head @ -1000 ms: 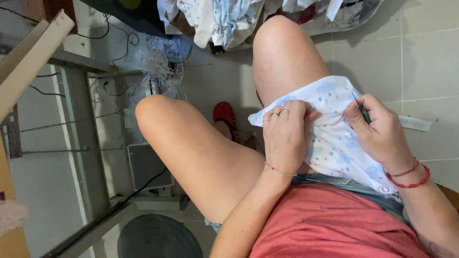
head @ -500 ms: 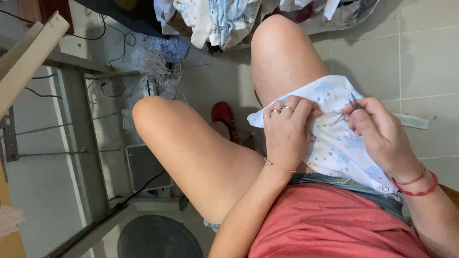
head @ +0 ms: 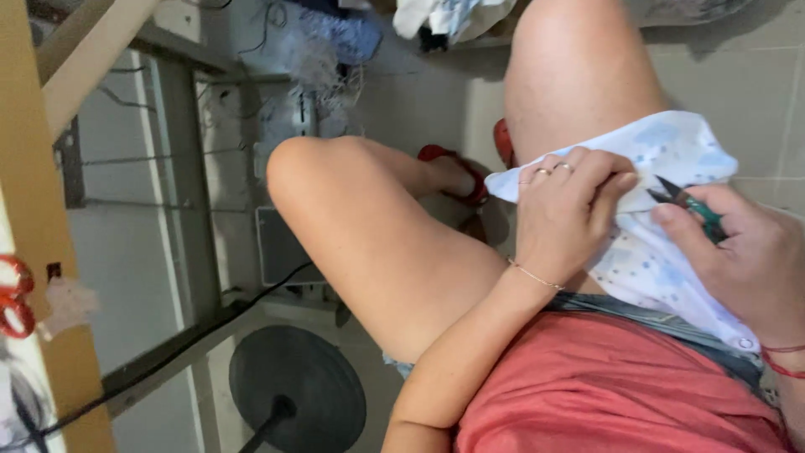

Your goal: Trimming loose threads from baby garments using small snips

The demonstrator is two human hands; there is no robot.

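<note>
A: Item one?
B: White baby garment (head: pixel 662 243) with a pale blue print, draped over the raised thigh at right of centre of the frame, its lower edge running toward the red shirt (head: pixel 620 394).

A: Item two, hands?
B: Left hand (head: pixel 566 214), fingers curled down and pinching a fold of the garment near its upper edge; two rings and a thin wrist chain. Right hand (head: pixel 746 260) at the right edge, fingers closed around green-handled thread snips (head: pixel 688 201); the dark blades stand slightly parted, tips just beside the left fingertips, over the cloth.

A: Surroundings?
B: Two bare knees, one at centre, one at top. Red sandal (head: pixel 457 172) on the tiled floor between them. Round black base (head: pixel 298 386) at lower centre, a black cable running left from it. Wooden table edge (head: pixel 33 210) along the left side, with red-handled scissors (head: pixel 12 298) at far left. Heap of cloth (head: pixel 444 17) at top centre.
</note>
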